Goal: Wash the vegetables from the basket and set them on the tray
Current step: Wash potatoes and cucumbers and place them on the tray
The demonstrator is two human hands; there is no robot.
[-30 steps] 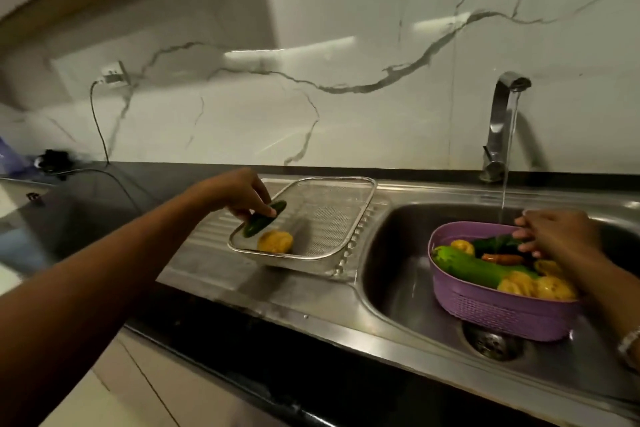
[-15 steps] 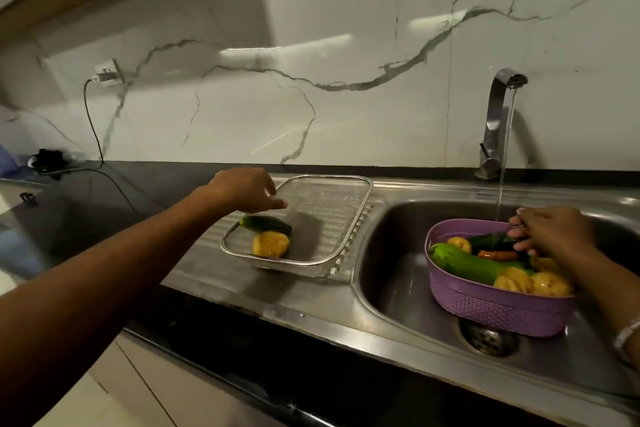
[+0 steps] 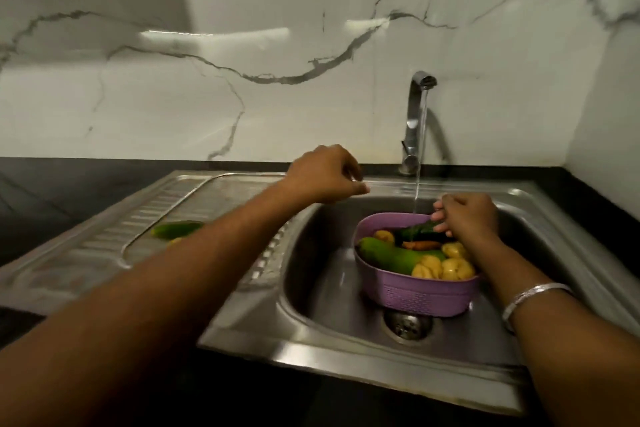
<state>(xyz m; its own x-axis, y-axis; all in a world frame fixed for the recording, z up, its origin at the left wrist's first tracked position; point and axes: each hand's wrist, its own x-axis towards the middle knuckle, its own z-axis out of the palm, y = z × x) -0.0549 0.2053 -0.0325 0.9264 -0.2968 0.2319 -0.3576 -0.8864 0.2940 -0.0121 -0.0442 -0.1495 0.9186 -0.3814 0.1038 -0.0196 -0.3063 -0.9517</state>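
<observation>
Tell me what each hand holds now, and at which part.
The left hand holds nothing. The right hand has its fingers at the far rim of the basket; a firm grip cannot be told.

The left arm runs from the lower left of the frame up toward the centre, its left hand [image 3: 325, 174] held in the air, knuckles up, fingers loosely curled and holding nothing. The right arm comes in from the lower right, a bangle [image 3: 530, 300] on the wrist. The right hand [image 3: 467, 217] lies right of centre, back up, fingers bent downward; what they touch is hidden.
</observation>
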